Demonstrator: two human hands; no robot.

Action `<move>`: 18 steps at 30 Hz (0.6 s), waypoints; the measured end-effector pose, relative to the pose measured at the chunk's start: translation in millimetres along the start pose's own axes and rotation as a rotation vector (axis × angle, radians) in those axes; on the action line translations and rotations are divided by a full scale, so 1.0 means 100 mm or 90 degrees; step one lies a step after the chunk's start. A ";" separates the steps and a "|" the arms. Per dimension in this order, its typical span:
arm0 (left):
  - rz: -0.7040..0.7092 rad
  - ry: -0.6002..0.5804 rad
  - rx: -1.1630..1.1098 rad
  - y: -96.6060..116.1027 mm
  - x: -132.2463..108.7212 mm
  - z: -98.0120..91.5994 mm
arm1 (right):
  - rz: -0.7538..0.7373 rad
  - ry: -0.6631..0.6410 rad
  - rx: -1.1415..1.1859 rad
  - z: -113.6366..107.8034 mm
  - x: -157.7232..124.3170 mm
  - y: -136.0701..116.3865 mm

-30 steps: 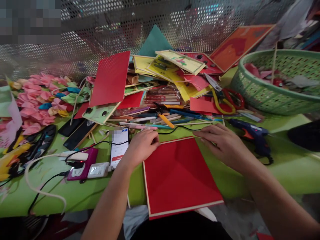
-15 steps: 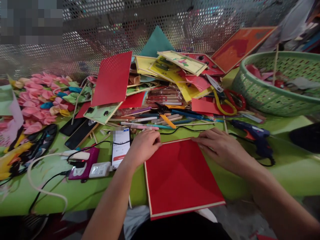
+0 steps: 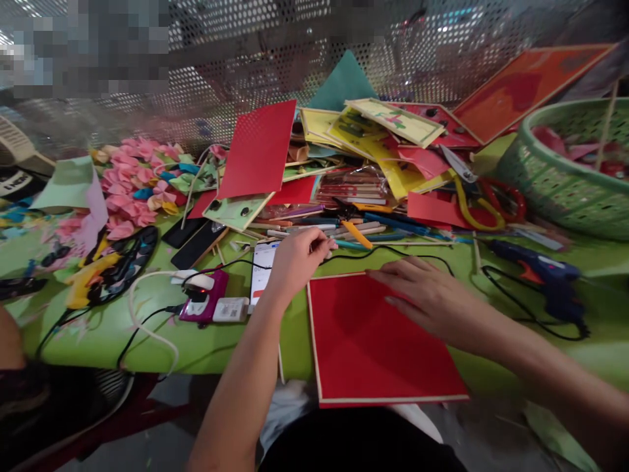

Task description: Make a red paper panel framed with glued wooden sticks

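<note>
A red square board (image 3: 383, 347) with pale strips along its edges lies at the table's front edge, its near side jutting out over it. Flat on its top right part rests my right hand (image 3: 432, 295), fingers stretched out and touching the far edge. My left hand (image 3: 299, 259) is raised just beyond the board's far left corner. Its fingers are pinched together, and whatever may be between them is too small to make out. Beneath that wrist, a phone (image 3: 260, 278) is partly hidden. Several pens and sticks (image 3: 363, 231) lie close behind the left hand.
A blue glue gun (image 3: 540, 269) with its cable lies at right, below scissors (image 3: 476, 203) and a green basket (image 3: 565, 190). Card pieces (image 3: 260, 147) are heaped at the back. A purple power adapter (image 3: 206, 301) with cables and pink paper petals (image 3: 132, 177) are at left.
My left hand has lifted off the board's far left corner and moved up and away. My right hand has slid further over the board. The camera view has turned left.
</note>
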State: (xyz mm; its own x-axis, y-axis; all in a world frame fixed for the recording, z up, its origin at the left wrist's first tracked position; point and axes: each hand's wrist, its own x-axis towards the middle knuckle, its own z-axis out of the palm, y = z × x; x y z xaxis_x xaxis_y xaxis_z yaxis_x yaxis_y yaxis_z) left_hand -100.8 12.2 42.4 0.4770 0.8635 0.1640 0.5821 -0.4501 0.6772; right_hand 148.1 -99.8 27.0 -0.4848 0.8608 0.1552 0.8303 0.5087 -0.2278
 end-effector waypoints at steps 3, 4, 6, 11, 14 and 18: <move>0.007 0.048 -0.010 0.00 -0.01 -0.01 | -0.031 -0.009 -0.028 0.05 0.17 -0.14; 0.012 0.060 -0.013 0.00 -0.02 -0.02 | -0.037 -0.009 -0.037 0.06 0.22 -0.18; 0.028 0.071 -0.022 0.01 -0.02 -0.02 | -0.049 -0.019 -0.055 0.10 0.32 -0.24; 0.036 0.068 -0.035 0.03 -0.02 -0.04 | -0.073 -0.030 -0.086 0.22 0.41 -0.27; 0.044 0.082 -0.019 0.04 -0.02 -0.04 | -0.076 -0.026 -0.101 0.25 0.41 -0.25; 0.049 0.075 -0.004 0.04 -0.02 0.01 | -0.081 -0.055 -0.114 0.24 0.43 -0.27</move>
State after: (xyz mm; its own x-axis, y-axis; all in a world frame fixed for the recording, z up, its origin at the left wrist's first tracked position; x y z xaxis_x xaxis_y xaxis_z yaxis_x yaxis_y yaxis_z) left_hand -99.1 8.6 43.8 0.4389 0.8473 0.2991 0.5422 -0.5152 0.6638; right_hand 98.7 -76.1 17.0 -0.6036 0.7925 0.0876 0.7931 0.6080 -0.0366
